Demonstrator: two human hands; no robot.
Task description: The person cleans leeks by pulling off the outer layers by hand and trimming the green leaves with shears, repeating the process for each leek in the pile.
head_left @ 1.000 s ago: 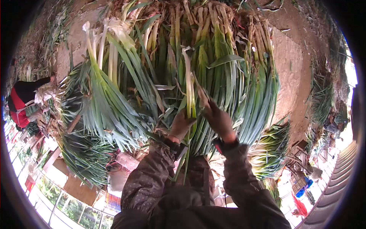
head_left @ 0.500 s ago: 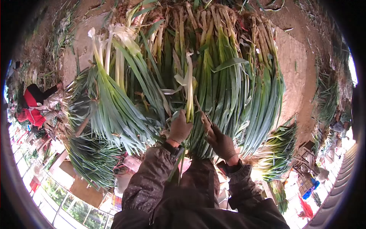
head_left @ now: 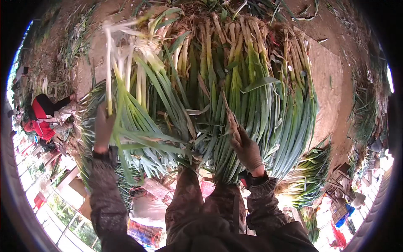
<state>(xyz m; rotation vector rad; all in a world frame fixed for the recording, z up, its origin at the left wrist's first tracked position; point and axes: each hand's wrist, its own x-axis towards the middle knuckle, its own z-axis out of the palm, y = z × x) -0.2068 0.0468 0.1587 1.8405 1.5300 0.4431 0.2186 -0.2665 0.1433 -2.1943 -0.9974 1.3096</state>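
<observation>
My left hand (head_left: 105, 126), gloved and slightly blurred, is closed around the stalk of a green onion (head_left: 109, 71), pale end up, over the left side of the heap. Beside it lies a bunch of green onions with clean white stalks (head_left: 138, 80). My right hand (head_left: 247, 149), also gloved, grips what looks like a slim knife (head_left: 226, 105), its narrow tip pointing up and away from me. Under and around that hand spreads a wide row of green onions (head_left: 256, 92), with brown, rooty ends at the far side and leaves towards me.
A person in red and black (head_left: 44, 111) is bent low at the far left. More green onions (head_left: 304, 174) lie in a pile at the right. Loose leaves and trimmings (head_left: 71, 46) litter the ground. A wooden crate-like object (head_left: 338, 185) is at the lower right.
My left hand has swung left with the green onion, from the middle of the row to the clean bunch. My right hand stays nearly in place, still gripping the knife.
</observation>
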